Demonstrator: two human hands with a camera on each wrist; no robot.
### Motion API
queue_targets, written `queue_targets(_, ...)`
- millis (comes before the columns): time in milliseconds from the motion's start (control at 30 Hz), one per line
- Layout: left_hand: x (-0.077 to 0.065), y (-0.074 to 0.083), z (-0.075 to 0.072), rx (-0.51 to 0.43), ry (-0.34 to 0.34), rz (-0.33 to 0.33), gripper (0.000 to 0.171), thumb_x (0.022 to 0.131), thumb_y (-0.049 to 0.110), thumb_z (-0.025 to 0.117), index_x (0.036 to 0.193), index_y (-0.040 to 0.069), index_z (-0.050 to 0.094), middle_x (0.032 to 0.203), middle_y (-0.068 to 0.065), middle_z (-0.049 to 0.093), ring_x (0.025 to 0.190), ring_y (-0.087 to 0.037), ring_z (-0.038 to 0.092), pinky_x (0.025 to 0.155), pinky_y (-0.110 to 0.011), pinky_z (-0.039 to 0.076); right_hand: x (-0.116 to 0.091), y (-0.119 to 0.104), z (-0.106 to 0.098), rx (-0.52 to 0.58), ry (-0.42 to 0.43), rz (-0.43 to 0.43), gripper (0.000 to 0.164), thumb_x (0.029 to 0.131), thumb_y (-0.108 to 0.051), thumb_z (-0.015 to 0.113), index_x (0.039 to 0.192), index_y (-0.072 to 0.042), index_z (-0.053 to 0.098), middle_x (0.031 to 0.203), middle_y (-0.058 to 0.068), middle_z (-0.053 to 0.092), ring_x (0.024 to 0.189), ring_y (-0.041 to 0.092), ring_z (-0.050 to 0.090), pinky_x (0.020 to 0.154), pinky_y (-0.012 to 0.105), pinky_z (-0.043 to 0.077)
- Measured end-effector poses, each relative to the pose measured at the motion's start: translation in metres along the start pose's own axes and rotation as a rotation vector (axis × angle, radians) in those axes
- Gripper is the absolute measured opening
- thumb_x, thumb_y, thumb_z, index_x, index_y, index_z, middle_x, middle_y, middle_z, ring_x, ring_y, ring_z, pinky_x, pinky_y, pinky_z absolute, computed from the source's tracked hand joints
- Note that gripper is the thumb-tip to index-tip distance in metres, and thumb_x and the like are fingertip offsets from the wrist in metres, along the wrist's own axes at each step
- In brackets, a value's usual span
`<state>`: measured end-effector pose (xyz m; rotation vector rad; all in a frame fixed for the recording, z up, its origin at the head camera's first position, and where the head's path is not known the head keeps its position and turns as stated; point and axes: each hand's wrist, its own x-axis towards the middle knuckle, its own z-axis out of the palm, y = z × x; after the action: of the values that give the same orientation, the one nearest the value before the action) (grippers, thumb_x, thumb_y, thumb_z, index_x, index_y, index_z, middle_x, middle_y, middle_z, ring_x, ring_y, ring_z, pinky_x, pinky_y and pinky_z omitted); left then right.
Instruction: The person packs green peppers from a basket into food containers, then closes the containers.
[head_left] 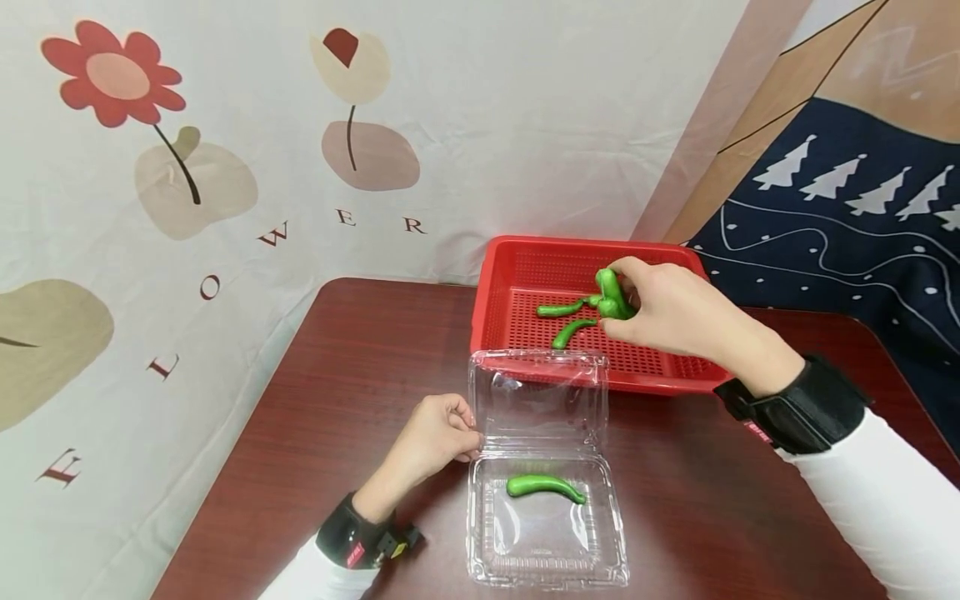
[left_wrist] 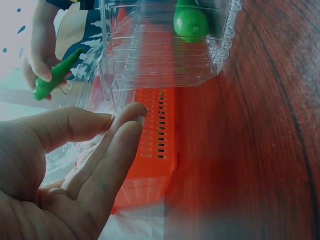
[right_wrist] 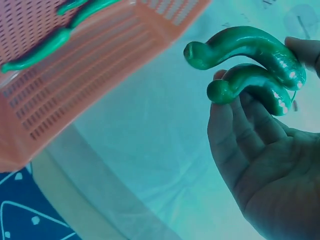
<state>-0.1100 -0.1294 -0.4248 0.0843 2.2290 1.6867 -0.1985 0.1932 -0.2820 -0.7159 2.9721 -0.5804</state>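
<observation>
My right hand [head_left: 671, 304] is raised over the near right part of the red basket and grips two curved green chili peppers. In the right wrist view the upper chili pepper [right_wrist: 250, 42] and the lower chili pepper [right_wrist: 260, 82] sit between thumb and fingers. My left hand [head_left: 435, 433] pinches the left edge of a clear plastic clamshell box [head_left: 472, 533] near its hinge. The box's lid [head_left: 540, 408] stands raised, its top edge in front of the basket. One green chili pepper [head_left: 540, 486] lies in the box's lower half.
Behind the box, the red basket [head_left: 585, 242] holds more green chili peppers [head_left: 558, 310]. All stand on a dark red-brown wooden table [head_left: 360, 358]. A flower-print cloth [head_left: 450, 83] hangs behind; a navy tree-print cloth [head_left: 847, 225] is at the right.
</observation>
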Motion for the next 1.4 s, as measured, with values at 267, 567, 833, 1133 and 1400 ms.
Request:
queue_targets(267,0.001,-0.001,0.001,0.007,0.004,0.0,0.016,0.077,-0.009,0.07,0.082,0.0,0.058,0.069,-0.01,0.072,0.061,-0.016,0.07,0.061,-0.034,0.065,-0.023,-0.019,0.014,-0.007,0.053,-0.107,0.051,0.081,-0.031,0.088,0.121,-0.014,0.062,0.087,-0.006,0.067,0.074,0.014,0.058,0.066,0.031,0.056)
queue_targets(567,0.001,0.001,0.001,0.003,0.002,0.004,0.016,0.076,-0.01,0.069,0.083,0.0,0.058,0.069,-0.01,0.072,0.062,-0.016,0.071,0.061,-0.035,0.066,-0.048,-0.041,0.034,-0.02,0.112,-0.231,0.05,0.076,-0.027,0.088,0.117,-0.018,0.063,0.079,-0.012,0.059,0.067,0.005,0.052,0.059,0.025,0.051)
queue_targets(833,0.0,0.001,0.001,0.007,0.019,0.011,0.016,0.076,-0.01,0.069,0.082,0.0,0.058,0.07,-0.012,0.072,0.062,-0.017,0.071,0.061,-0.036,0.066,-0.063,-0.056,0.058,0.004,0.114,-0.329,0.046,0.074,-0.028,0.088,0.11,-0.021,0.061,0.078,-0.016,0.053,0.068,0.0,0.049,0.058,0.019,0.048)
queue_targets(1133,0.0,0.001,0.0,0.019,0.015,0.005,0.016,0.076,-0.009,0.07,0.082,0.0,0.058,0.07,-0.01,0.073,0.062,-0.016,0.07,0.061,-0.037,0.066,-0.076,-0.068,0.102,-0.003,0.07,-0.492,0.041,0.075,-0.03,0.085,0.109,-0.021,0.062,0.078,-0.018,0.049,0.067,-0.002,0.044,0.057,0.014,0.042)
queue_targets(1400,0.0,0.0,0.001,0.006,0.014,0.02,0.017,0.076,-0.011,0.071,0.083,-0.001,0.058,0.07,-0.011,0.073,0.061,-0.016,0.071,0.061,-0.038,0.066,-0.083,-0.071,0.134,-0.042,0.052,-0.558,0.043,0.075,-0.031,0.083,0.111,-0.017,0.064,0.082,-0.018,0.05,0.071,-0.002,0.046,0.06,0.015,0.044)
